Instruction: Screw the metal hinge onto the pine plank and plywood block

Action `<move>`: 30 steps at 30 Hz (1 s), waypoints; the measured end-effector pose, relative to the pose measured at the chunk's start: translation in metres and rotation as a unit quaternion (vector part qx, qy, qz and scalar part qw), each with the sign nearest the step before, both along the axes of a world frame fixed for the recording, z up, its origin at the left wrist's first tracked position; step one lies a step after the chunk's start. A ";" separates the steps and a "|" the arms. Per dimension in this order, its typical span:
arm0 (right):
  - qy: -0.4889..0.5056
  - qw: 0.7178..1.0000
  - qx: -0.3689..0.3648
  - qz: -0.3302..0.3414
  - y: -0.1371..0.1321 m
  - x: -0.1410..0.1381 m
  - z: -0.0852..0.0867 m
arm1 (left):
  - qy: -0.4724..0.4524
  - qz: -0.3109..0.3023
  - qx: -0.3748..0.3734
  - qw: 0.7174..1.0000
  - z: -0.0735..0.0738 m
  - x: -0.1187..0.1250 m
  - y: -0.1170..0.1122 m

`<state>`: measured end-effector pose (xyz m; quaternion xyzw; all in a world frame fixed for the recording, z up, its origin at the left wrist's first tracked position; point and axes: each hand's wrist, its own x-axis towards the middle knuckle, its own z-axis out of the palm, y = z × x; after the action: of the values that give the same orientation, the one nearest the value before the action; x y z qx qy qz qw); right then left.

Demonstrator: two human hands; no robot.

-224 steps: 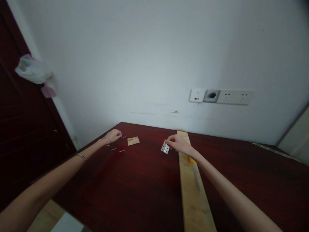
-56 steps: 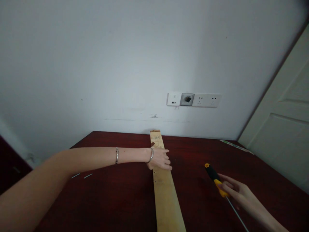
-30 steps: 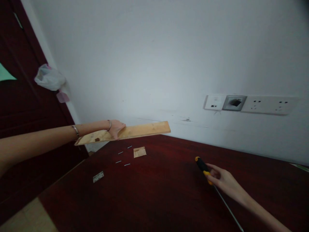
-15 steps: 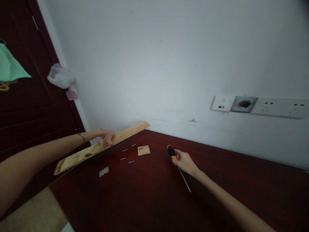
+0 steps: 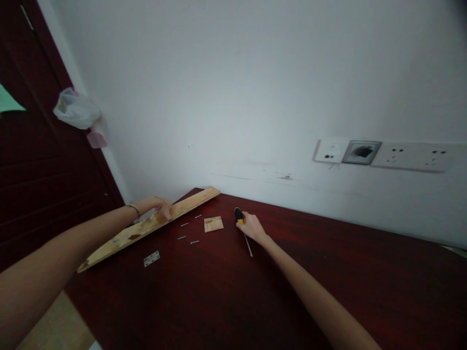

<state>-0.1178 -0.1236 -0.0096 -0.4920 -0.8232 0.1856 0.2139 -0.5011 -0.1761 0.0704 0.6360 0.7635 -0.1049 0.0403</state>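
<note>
My left hand (image 5: 160,206) grips a long pale wooden plank (image 5: 146,227) that lies along the left edge of the dark red table (image 5: 255,291). My right hand (image 5: 251,226) is closed on a screwdriver (image 5: 242,227) with a black and yellow handle, its shaft pointing back toward me just above the tabletop. Between the hands lie a small square wooden piece (image 5: 213,223), several loose screws (image 5: 188,232) and a small metal hinge (image 5: 151,258).
A white wall runs behind the table, with a row of sockets (image 5: 386,153) at the right. A dark wooden door (image 5: 40,184) stands at the left with a plastic bag (image 5: 76,109) hanging on it. Pale floor (image 5: 54,325) shows at the lower left.
The plank, lifted off the table's middle a second ago, has swung left and come down along the table's left edge. My right hand has carried the screwdriver left, toward the small wooden piece.
</note>
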 end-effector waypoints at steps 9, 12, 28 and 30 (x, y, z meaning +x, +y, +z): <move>-0.050 0.999 0.012 -0.013 0.016 -0.029 -0.002 | 0.043 0.051 -0.114 0.991 -0.008 0.004 0.003; -0.056 0.998 0.018 -0.010 0.022 -0.038 -0.003 | 0.044 0.052 -0.126 0.990 -0.013 0.004 0.005; -0.061 0.998 0.005 -0.025 0.047 -0.055 -0.002 | -0.004 0.066 -0.160 0.985 -0.017 0.012 0.014; -0.062 0.998 -0.001 -0.030 0.050 -0.055 -0.004 | -0.002 0.065 -0.166 0.984 -0.017 0.014 0.014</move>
<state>-0.1730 -0.0731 -0.0135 -0.5273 -0.8197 0.1486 0.1674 -0.4870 -0.1626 0.0530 0.5695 0.7753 -0.2258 0.1537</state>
